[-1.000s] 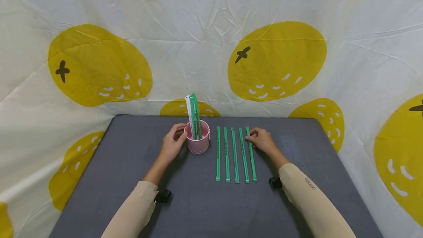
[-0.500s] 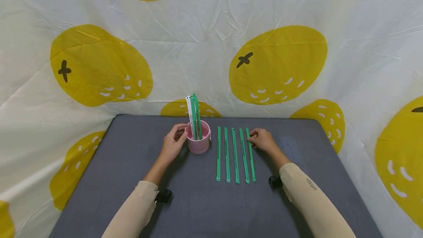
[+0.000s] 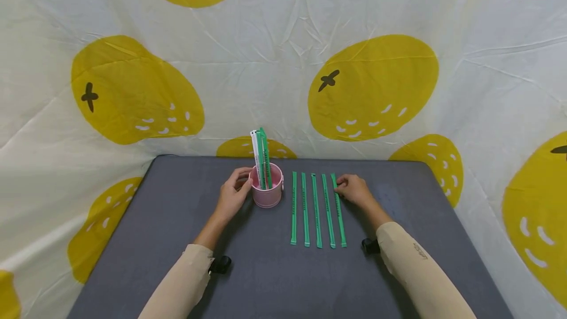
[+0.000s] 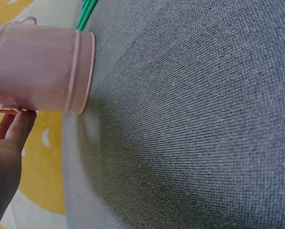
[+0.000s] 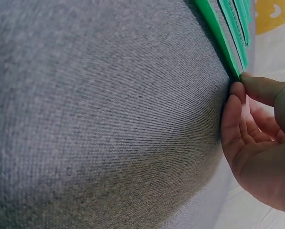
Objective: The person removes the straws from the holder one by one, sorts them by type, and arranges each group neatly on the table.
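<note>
A small pink bucket [image 3: 267,197] holds several slim wrapped sticks [image 3: 262,159], green and white, standing up out of it. My left hand [image 3: 232,193] touches its left side; in the left wrist view the fingertips [image 4: 22,119] meet the bucket wall by a small side lug. Right of the bucket, several slim green wrapped sticks [image 3: 304,210] lie side by side on the table. At the far end of the rightmost green wrapped stick [image 3: 339,220], my right hand [image 3: 353,190] pinches its edge between thumb and fingertips, as the right wrist view also shows.
A dark grey cloth-covered table [image 3: 266,279] lies under everything. Behind it hangs a white curtain [image 3: 266,87] with large yellow fruit prints. Each sleeve has a small black camera [image 3: 369,246] at the wrist.
The near end of the rightmost green wrapped stick swings slightly left, then right, under my right hand. My left hand stays at the bucket. The head view shifts a little.
</note>
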`<state>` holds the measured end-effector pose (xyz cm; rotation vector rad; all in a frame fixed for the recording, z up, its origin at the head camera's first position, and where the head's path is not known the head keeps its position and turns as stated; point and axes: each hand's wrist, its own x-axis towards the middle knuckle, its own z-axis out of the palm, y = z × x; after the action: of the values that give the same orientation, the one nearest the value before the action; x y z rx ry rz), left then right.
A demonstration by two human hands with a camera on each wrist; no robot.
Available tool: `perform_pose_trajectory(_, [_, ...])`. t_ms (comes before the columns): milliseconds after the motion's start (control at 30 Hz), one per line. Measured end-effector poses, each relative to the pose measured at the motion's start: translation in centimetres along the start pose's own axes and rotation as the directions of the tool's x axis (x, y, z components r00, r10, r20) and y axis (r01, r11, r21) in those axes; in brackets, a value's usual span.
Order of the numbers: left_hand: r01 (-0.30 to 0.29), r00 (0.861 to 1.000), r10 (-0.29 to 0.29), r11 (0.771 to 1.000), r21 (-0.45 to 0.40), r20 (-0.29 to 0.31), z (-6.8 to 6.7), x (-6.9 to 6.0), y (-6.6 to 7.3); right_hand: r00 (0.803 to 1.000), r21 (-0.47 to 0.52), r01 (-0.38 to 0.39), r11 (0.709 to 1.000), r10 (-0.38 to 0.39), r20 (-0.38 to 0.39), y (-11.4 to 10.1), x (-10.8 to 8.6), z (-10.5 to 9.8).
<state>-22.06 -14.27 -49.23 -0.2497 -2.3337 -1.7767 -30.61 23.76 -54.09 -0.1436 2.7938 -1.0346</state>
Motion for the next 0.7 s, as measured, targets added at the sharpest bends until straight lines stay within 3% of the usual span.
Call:
perform_pose_trajectory(367, [-0.045, 0.999, 0.045, 0.999, -0.018, -0.002, 0.07, -0.14, -0.30, 0.999, 0.019, -0.032, 0.999, 0.032, -0.016, 0.11, -0.38, 0.17])
perform_pose_trajectory(700, [-0.026, 1.000, 0.026, 1.000, -0.011, -0.004, 0.14, -0.16, -0.24, 0.999, 0.168, -0.050, 0.985, 0.053, -0.010, 0.92, -0.52, -0.10])
